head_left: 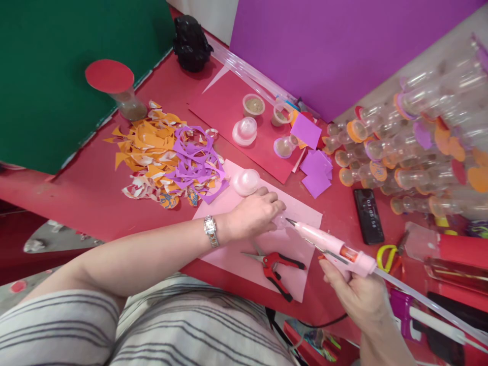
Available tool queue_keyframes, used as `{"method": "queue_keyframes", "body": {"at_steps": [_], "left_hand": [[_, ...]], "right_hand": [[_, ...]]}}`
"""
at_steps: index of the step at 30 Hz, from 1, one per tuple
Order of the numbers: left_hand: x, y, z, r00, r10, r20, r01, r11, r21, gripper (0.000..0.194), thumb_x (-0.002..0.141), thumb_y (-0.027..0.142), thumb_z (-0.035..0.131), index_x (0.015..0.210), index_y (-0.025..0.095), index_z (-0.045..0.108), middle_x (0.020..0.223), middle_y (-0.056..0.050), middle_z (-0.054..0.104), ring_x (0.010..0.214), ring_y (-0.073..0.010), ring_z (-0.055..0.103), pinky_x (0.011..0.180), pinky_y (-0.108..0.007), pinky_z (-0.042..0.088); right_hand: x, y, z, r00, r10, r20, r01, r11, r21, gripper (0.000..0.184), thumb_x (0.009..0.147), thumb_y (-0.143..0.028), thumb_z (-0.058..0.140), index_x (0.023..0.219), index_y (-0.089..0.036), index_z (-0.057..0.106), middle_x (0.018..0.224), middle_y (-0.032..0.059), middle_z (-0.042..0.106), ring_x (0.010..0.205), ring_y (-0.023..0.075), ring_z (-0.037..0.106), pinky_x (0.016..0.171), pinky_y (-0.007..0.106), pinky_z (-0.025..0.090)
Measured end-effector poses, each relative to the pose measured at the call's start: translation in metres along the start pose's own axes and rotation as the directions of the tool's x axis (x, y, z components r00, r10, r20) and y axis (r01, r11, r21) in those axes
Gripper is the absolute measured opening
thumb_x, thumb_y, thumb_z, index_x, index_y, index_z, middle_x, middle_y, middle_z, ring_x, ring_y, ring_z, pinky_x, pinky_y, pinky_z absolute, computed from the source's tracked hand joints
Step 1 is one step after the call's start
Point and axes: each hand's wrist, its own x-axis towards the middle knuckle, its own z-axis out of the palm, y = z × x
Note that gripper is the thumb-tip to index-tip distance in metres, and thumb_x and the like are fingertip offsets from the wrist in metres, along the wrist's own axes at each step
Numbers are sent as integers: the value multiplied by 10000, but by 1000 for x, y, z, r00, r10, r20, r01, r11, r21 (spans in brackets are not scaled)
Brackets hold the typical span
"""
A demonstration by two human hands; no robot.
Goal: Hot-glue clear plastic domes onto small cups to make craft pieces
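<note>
My right hand (358, 290) grips a pink hot glue gun (324, 239), a clear glue stick (427, 295) sticking out of its back end. The gun's dark nozzle points left at a small clear plastic piece (280, 221). My left hand (259, 211) has its fingers closed around that piece, partly hiding it. Both are above a pink paper sheet (217, 244). Just beyond my left hand stands a clear plastic cup (246, 181). Red-handled pruning shears (276, 267) lie with blades apart on the sheet, nearer my body.
Orange and purple paper scraps (152, 147) pile at the left. Sand-filled cups (253, 105) stand on red card at the back. Purple paper squares (316, 170), a phone (368, 216), yellow scissors (388, 258) and stacked clear bottle-like pieces (412, 142) occupy the right. An hourglass-shaped piece (127, 99) stands back left.
</note>
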Motion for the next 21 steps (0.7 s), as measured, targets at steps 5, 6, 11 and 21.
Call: {"method": "queue_keyframes", "body": {"at_steps": [5, 6, 11, 21], "left_hand": [[0, -2, 4, 1000, 8, -29, -9, 1000, -12, 292, 838, 195, 709, 1105, 100, 640, 1013, -111, 652, 970, -247, 551, 868, -357, 469], [0, -2, 5, 999, 11, -38, -11, 1000, -13, 287, 839, 193, 704, 1104, 104, 638, 1006, -109, 651, 970, -246, 552, 863, -356, 471], [0, -3, 5, 999, 9, -43, -10, 1000, -14, 268, 839, 195, 701, 1086, 108, 639, 1013, -112, 651, 975, -245, 551, 855, -353, 476], [-1, -3, 5, 999, 6, -36, -7, 1000, -27, 265, 855, 212, 694, 1092, 107, 641, 1026, -118, 650, 980, -250, 546, 868, -363, 475]], "right_hand": [[3, -2, -1, 1000, 28, 4, -28, 1000, 7, 534, 894, -657, 480, 572, -241, 574, 496, 22, 642, 440, 183, 640, 416, 259, 482], [3, -2, 0, 999, 38, 3, -38, 999, 5, 537, 892, -665, 475, 574, -242, 572, 489, 21, 637, 436, 183, 636, 417, 260, 482], [5, -4, -2, 999, 46, 13, -46, 999, 5, 543, 888, -676, 460, 573, -246, 559, 472, 18, 620, 409, 181, 613, 398, 268, 468], [11, -8, -7, 999, -5, 38, 5, 1000, -10, 541, 918, -641, 429, 541, -265, 522, 508, 37, 625, 416, 190, 592, 453, 296, 497]]}}
